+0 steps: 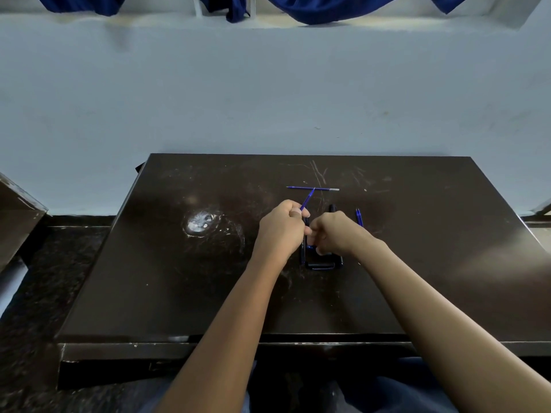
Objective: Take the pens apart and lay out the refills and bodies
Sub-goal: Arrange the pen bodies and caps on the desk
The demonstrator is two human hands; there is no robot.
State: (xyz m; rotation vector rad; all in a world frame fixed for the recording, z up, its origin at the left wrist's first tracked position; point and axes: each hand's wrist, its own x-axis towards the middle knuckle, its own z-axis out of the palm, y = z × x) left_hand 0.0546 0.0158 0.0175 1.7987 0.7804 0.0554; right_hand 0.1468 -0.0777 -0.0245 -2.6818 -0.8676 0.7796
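Now refill (307,199) pinched between left hand (280,228) fingers (295,213) — right hand (335,234) adjacent.

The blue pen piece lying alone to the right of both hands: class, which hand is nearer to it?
Right. The right hand sits just left of the blue pen piece, close beside it; the left hand is farther left, beyond the right hand.

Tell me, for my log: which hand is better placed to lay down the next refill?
Left: the left grip holds a blue refill, tip near the laid-out refill; the right grip's contents are hidden.
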